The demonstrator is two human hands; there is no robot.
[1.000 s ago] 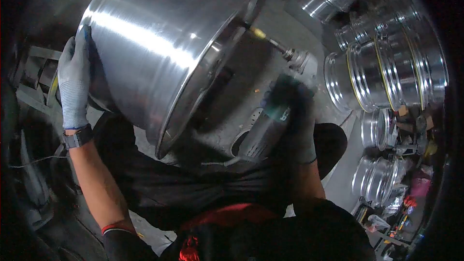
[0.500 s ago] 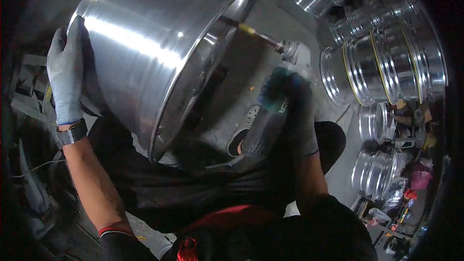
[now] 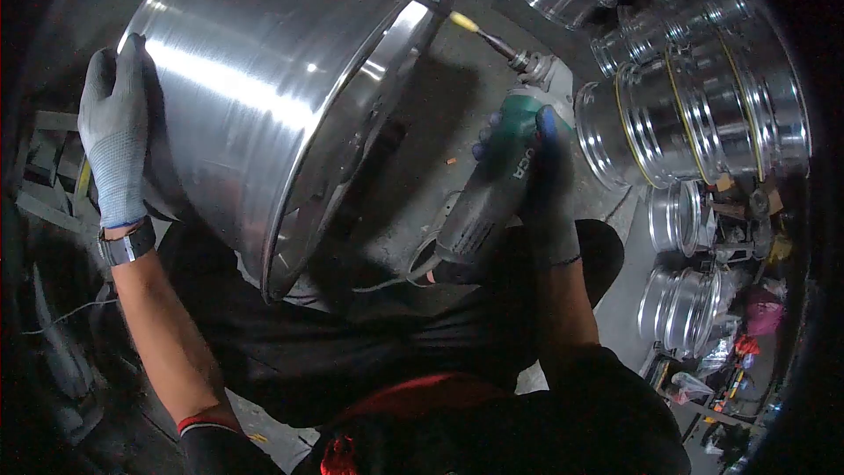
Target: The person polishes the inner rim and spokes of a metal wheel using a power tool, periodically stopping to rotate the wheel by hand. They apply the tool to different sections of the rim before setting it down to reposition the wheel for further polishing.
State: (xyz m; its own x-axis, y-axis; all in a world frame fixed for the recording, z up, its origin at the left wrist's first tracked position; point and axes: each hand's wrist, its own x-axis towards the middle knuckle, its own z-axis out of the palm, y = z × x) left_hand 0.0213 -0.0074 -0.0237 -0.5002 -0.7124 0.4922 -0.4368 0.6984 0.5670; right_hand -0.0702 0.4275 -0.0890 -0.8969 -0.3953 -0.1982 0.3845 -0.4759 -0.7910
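Observation:
A large polished metal wheel rim point(image 3: 237, 97) lies on its side in front of me, its open end facing right. My left hand point(image 3: 119, 123), in a grey glove, grips the rim's left edge; some of its fingers are hidden behind that edge. My right hand point(image 3: 541, 167), gloved with dark blue fingertips, is closed around the green and grey body of a power grinder point(image 3: 483, 202). A slim shaft with a yellow section point(image 3: 463, 22) extends from the grinder's head toward the upper lip of the rim's open end. The shaft's dark tip is hard to make out there.
Several shiny wheel rims point(image 3: 694, 114) are stacked on the right, with more at the top right and lower right. Plastic bags and loose parts point(image 3: 721, 343) clutter the lower right. A metal frame point(image 3: 53, 167) stands at the left. The grinder's cable point(image 3: 382, 284) runs near my legs.
The grinder's head and shaft have shifted slightly right and up, and my right hand shows less blur. The rim appears a little further left in view. My left hand keeps its hold.

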